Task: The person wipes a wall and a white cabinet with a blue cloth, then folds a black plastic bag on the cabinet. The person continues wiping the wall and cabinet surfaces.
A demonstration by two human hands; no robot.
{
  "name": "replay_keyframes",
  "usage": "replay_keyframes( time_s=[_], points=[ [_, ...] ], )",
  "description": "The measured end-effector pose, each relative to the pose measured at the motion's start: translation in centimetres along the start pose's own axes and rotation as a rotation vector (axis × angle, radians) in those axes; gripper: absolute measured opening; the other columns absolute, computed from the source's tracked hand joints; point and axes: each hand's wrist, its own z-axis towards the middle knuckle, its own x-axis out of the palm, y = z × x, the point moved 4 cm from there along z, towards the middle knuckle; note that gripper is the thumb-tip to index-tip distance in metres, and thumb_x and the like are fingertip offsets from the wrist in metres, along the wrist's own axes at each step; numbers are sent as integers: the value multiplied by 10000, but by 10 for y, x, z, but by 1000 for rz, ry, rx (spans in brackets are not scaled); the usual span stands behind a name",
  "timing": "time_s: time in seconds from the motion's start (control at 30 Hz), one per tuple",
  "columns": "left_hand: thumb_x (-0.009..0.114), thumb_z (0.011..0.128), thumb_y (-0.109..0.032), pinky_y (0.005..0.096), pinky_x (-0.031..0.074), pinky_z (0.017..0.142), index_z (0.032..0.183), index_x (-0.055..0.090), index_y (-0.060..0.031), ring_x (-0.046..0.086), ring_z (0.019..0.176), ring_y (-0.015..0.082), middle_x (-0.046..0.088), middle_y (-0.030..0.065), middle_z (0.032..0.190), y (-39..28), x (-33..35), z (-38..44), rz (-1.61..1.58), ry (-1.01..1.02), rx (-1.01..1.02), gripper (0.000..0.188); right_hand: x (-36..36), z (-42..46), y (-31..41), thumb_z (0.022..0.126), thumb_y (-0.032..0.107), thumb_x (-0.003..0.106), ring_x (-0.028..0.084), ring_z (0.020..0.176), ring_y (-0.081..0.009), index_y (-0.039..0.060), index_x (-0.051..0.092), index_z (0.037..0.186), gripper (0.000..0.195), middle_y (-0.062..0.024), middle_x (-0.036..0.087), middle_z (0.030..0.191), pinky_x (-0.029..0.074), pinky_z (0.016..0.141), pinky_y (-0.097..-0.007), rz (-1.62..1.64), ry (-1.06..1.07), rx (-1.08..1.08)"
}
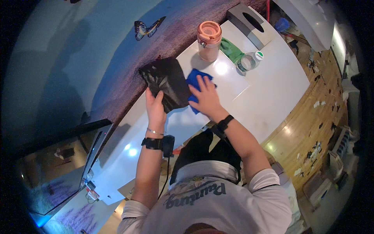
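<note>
My left hand (155,106) holds a glossy black flat pouch or sheet (168,80) by its near edge, thumb on top. The pouch is tilted over the white table (271,96), close to the wall. Just right of it, a blue cloth (194,77) lies on the tabletop. My right hand (207,98) rests over this cloth with its fingers spread, hiding part of it. A clear jar with a pink lid (209,41) stands beyond the cloth. A capped clear plastic bottle (248,62) is to the jar's right.
Behind the bottle lies a green cloth or packet (230,49). A grey tissue box (248,25) stands at the table's far end. The wall (117,55) bounds the table on the left. A large dark screen (61,163) is at lower left. Scraps litter the wooden floor (304,125).
</note>
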Motion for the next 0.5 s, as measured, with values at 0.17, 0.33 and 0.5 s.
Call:
replay_keyframes(
  time_s=[0.17, 0.33, 0.5],
  points=[
    [473, 955, 35, 392, 441, 1036, 1408, 391, -49, 541, 1201, 247, 527, 113, 1363, 28, 27, 26, -147, 8, -82, 468, -25, -25, -48, 757, 452, 735, 324, 1347, -490, 185, 537, 1377, 703, -241, 329, 1511, 293, 1079, -609, -129, -216, 307],
    [474, 964, 20, 397, 487, 989, 1407, 380, -53, 572, 1161, 254, 541, 109, 1337, 42, 37, 41, -209, 40, -127, 459, -14, -49, -15, 766, 445, 722, 325, 1335, -512, 192, 516, 1398, 712, -283, 319, 1502, 311, 1056, -620, -78, -83, 241],
    [479, 977, -8, 399, 511, 956, 1398, 373, -60, 584, 1140, 255, 554, 117, 1307, 50, 46, 43, -279, 116, -136, 437, 4, -81, 37, 757, 389, 772, 346, 1338, -484, 243, 507, 1402, 713, -249, 307, 1520, 352, 1048, -591, 34, 212, -95]
  ],
)
